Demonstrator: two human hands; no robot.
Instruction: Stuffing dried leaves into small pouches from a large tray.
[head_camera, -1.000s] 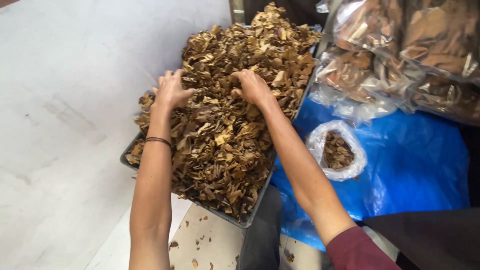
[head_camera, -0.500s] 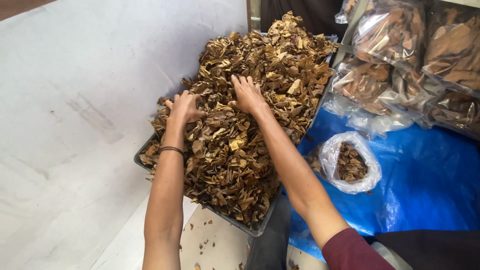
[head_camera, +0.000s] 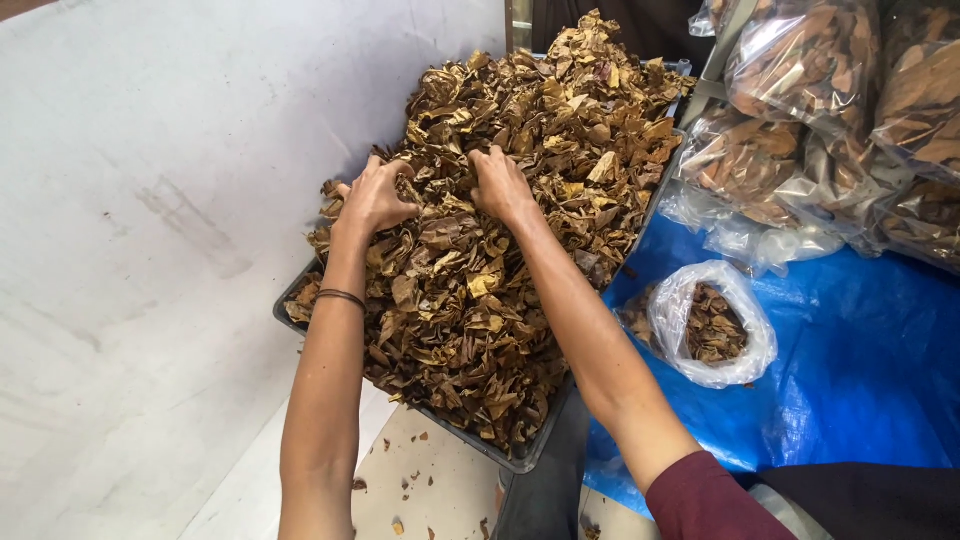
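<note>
A big heap of dry brown leaves (head_camera: 520, 230) fills a dark shallow tray (head_camera: 505, 460) set against a white wall. My left hand (head_camera: 375, 197) presses into the left side of the heap, its fingers curled into the leaves. My right hand (head_camera: 500, 183) digs into the middle of the pile a little to the right, fingers closed among the leaves. A thin dark band (head_camera: 341, 296) circles my left wrist. A dark red sleeve (head_camera: 705, 495) covers my right upper arm.
A white wall (head_camera: 150, 220) rises on the left. A blue tarp (head_camera: 850, 350) lies on the right with an open clear bag of leaves (head_camera: 712, 325) on it. Several filled clear bags (head_camera: 820, 110) are stacked at the upper right. Leaf crumbs dot the pale floor (head_camera: 430, 490).
Both hands have drawn closer together on the heap, and their fingers have curled from flat into the leaves.
</note>
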